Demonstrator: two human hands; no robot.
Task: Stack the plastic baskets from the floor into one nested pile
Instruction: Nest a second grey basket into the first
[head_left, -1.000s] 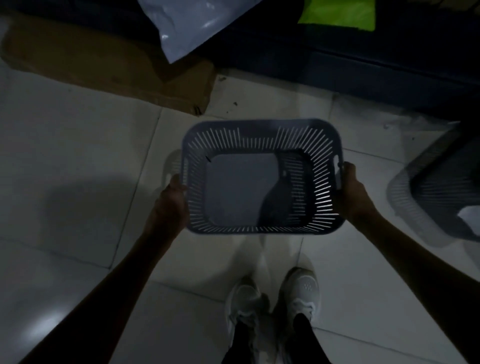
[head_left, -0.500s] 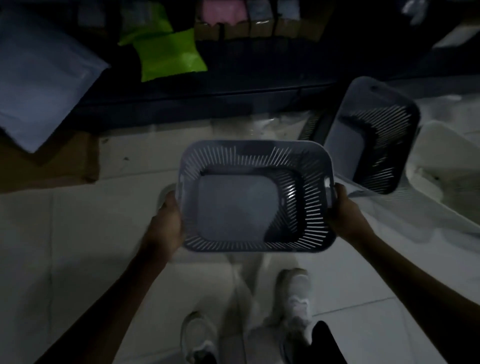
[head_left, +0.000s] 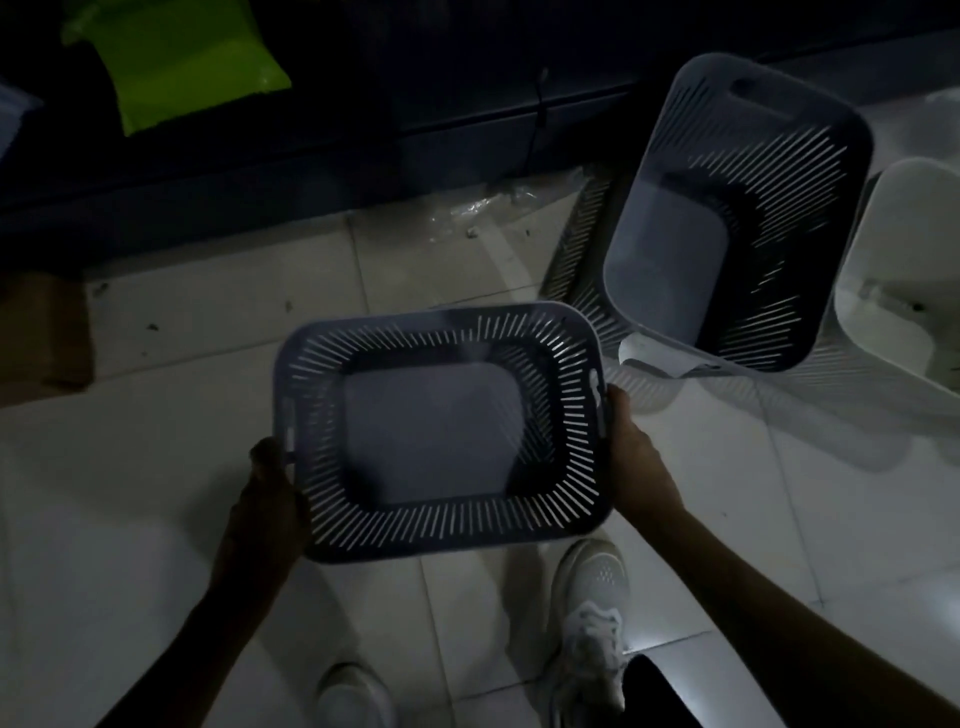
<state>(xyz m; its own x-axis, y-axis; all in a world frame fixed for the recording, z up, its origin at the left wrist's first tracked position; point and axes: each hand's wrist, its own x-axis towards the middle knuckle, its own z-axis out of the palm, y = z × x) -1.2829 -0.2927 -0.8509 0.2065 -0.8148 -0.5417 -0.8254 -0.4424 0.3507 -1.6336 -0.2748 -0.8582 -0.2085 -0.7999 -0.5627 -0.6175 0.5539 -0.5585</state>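
Note:
I hold a grey slotted plastic basket (head_left: 431, 436) level above the floor, mouth up. My left hand (head_left: 267, 493) grips its left rim and my right hand (head_left: 636, 457) grips its right rim by the handle slot. A second grey slotted basket (head_left: 737, 218) stands on the floor up and to the right, its mouth facing me. A white basket (head_left: 898, 280) stands just right of that one, cut off by the frame edge. The room is dim.
A dark low shelf or bench (head_left: 363, 145) runs along the back with a green bag (head_left: 176, 62) on it. Brown cardboard (head_left: 41, 332) lies at the left. Crumpled clear plastic (head_left: 493, 202) lies near the bench. My white shoes (head_left: 587, 597) stand on the tiled floor below the held basket.
The view has swung to the right, so the floor baskets now sit nearer the middle right. The held basket stays between both hands and has shifted slightly lower in view.

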